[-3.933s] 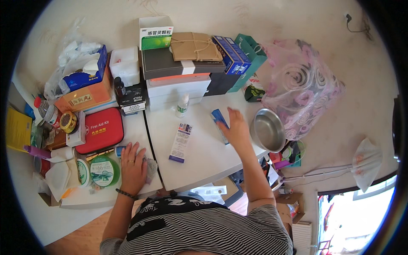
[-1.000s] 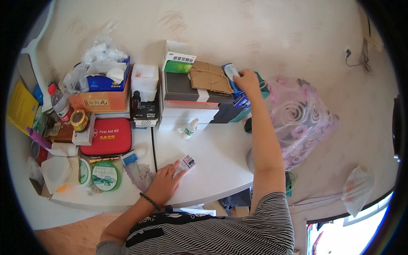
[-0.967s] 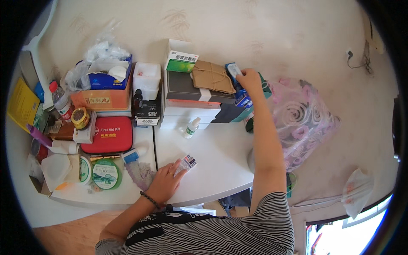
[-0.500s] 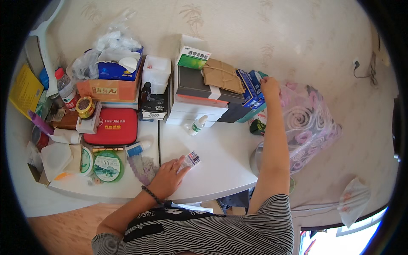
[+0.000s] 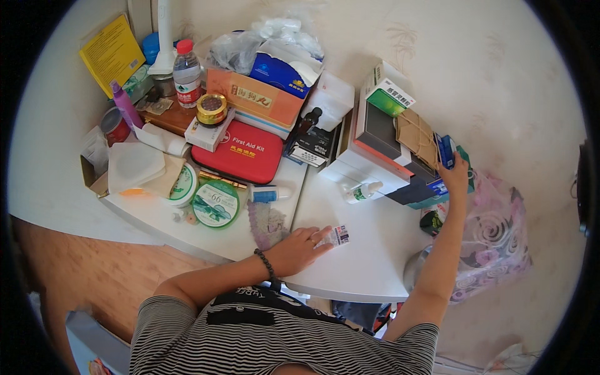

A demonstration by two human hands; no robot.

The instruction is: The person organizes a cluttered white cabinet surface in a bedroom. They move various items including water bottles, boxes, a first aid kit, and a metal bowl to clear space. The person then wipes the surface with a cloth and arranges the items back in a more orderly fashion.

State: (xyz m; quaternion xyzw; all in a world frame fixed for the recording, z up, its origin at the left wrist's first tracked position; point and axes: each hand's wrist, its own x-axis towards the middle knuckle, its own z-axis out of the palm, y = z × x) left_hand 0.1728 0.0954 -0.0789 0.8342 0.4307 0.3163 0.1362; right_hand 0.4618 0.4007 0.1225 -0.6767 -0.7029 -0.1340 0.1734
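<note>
My left hand (image 5: 301, 247) lies flat on the white table (image 5: 362, 262), its fingers covering most of a slim white box (image 5: 339, 235) whose printed end sticks out. My right hand (image 5: 457, 176) reaches far across the table to the stack of boxes (image 5: 387, 150). Its fingers hold a small blue box (image 5: 445, 150) upright against the right end of that stack, beside a brown paper parcel (image 5: 415, 136). A small white bottle with a green label (image 5: 361, 192) lies on the table in front of the stack.
A red first-aid pouch (image 5: 240, 153), round green-lidded tubs (image 5: 215, 202), a water bottle (image 5: 186, 74), a carton of tissue packs (image 5: 259, 94) and a small dark bottle (image 5: 309, 120) crowd the left table. A pink patterned plastic bag (image 5: 494, 240) hangs right of the table.
My right hand went from the table top up to the box stack with the blue box. My left hand shifted right onto the slim white box. The view swung, moving the stack rightward.
</note>
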